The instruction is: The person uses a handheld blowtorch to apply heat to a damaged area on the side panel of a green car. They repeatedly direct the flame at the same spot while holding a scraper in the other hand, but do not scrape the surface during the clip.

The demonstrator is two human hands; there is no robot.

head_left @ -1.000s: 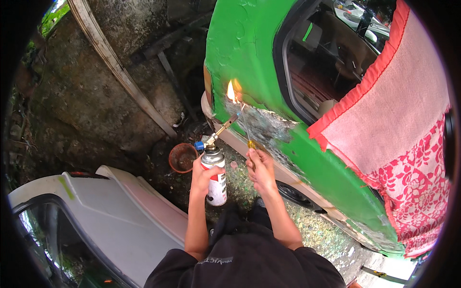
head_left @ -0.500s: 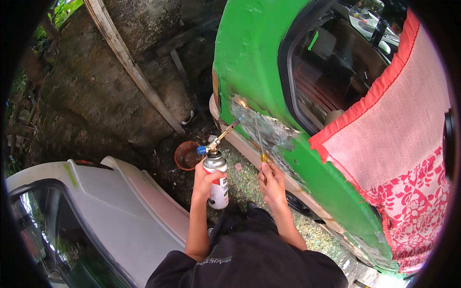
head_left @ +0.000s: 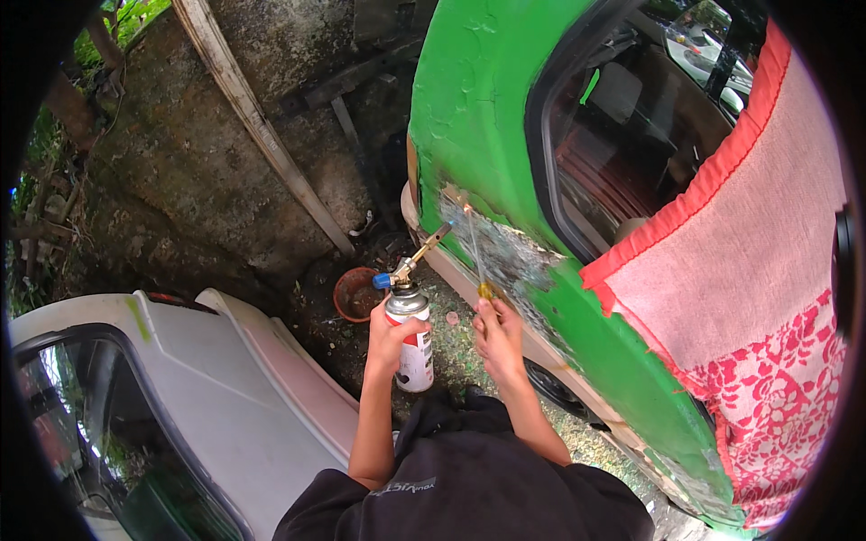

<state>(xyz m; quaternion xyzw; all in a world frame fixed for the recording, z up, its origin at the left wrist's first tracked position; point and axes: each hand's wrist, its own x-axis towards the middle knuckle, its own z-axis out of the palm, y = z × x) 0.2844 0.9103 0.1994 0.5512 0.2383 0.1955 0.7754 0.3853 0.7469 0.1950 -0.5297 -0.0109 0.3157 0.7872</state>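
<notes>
My left hand [head_left: 388, 335] is wrapped around the white and red gas canister of a blowtorch [head_left: 414, 356]. The torch's brass nozzle [head_left: 426, 250] slants up toward the scorched, bare patch [head_left: 510, 252] on the green car body [head_left: 478, 117]. A small orange glow shows on the patch just past the nozzle. My right hand [head_left: 499, 338] grips a screwdriver [head_left: 479, 257] by its yellow handle. Its long thin shaft points away from me, and the tip is at the glowing spot on the panel. Whether the tip presses on the metal is hard to tell.
A pink and red patterned cloth [head_left: 713, 261] hangs over the green car at right, beside its window [head_left: 631, 126]. A white car [head_left: 216, 379] stands close at left. On the ground lies a reddish-brown bowl [head_left: 354, 296]. A long wooden strip [head_left: 262, 126] leans at the back.
My right hand has shifted slightly left, bringing the screwdriver's tip onto the glowing spot. The orange flame looks smaller. The torch stays nearly in place, still aimed at the patch.
</notes>
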